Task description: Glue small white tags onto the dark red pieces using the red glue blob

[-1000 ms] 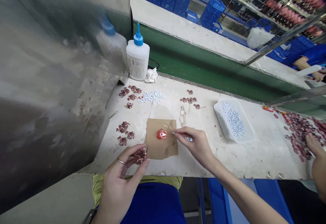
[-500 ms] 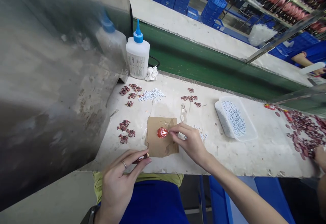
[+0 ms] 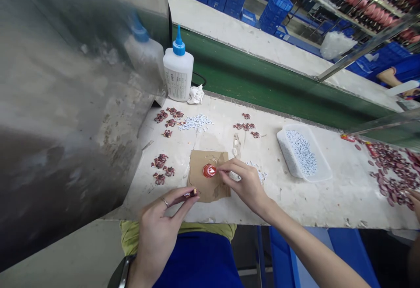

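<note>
Between the thumb and fingers of my left hand (image 3: pixel 164 227) is a small dark-brown figurine piece (image 3: pixel 190 193) with a yellowish edge, just over the front left of a cardboard square (image 3: pixel 200 185). My right hand (image 3: pixel 241 181) is pinched at the right side of a small round red cap (image 3: pixel 209 171) with glossy liquid in it, lying on the cardboard. Whatever sits in the right fingertips is too small to make out. Similar brown pieces (image 3: pixel 159 161) lie in clusters left of the cardboard. Small white-and-blue bits (image 3: pixel 196 123) are heaped behind it.
A white squeeze bottle (image 3: pixel 178 74) with a blue nozzle stands at the back beside crumpled tissue (image 3: pixel 196 95). To the right is a clear plastic tub (image 3: pixel 324 172) of white-and-blue bits. A metal panel (image 3: pixel 82 82) bounds the left. Another person's hand (image 3: pixel 415 200) touches reddish-brown pieces (image 3: pixel 390 170) far right.
My left hand has moved right and slightly up with the brown piece, closer to the red cap. My right hand stays nearly still. The other person's hand at far right has shifted.
</note>
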A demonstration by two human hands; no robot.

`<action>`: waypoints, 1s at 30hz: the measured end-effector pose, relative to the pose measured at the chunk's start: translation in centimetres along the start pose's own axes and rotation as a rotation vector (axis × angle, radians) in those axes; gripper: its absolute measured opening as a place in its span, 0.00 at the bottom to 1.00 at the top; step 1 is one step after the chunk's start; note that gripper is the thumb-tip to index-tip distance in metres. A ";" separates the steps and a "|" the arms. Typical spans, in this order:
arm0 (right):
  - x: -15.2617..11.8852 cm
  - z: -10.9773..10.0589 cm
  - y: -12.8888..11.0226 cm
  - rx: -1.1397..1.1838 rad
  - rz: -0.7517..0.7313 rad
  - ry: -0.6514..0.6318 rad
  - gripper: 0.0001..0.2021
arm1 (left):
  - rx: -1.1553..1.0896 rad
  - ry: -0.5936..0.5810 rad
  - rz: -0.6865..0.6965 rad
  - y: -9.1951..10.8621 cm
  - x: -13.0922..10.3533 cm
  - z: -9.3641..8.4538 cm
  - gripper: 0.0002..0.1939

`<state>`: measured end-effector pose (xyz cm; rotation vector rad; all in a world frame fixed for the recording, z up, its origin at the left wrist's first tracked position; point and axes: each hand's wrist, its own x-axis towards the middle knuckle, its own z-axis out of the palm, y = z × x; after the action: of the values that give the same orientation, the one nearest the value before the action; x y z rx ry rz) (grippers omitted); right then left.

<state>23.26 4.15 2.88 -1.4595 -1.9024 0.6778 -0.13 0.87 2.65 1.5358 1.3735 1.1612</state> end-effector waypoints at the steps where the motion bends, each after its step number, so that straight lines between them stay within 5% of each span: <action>1: -0.1 -0.1 -0.3 0.036 0.016 0.013 0.07 | 0.001 0.004 0.020 0.2 0.2 0.1 0.07; 6: -0.9 -0.9 -3.6 0.313 0.142 0.045 0.06 | -0.008 -0.017 0.045 1.3 0.4 0.5 0.10; 13: -1.7 -1.0 -6.8 0.449 0.074 -0.026 0.09 | 0.005 -0.075 0.126 2.1 0.4 0.2 0.10; 20: -1.5 -0.9 -6.5 0.428 0.036 -0.041 0.06 | 0.012 -0.088 0.176 2.4 0.6 0.1 0.11; 27: -2.1 -1.4 -6.9 0.065 -0.262 -0.121 0.10 | 0.054 -0.053 0.227 2.4 0.8 0.0 0.11; 30: -1.8 -1.9 -7.2 0.045 -0.274 -0.115 0.10 | 0.030 -0.068 0.235 2.6 1.0 -0.2 0.12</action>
<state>20.43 0.63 9.02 -1.1248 -2.1106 0.6808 0.48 1.51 5.26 1.7782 1.1940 1.2205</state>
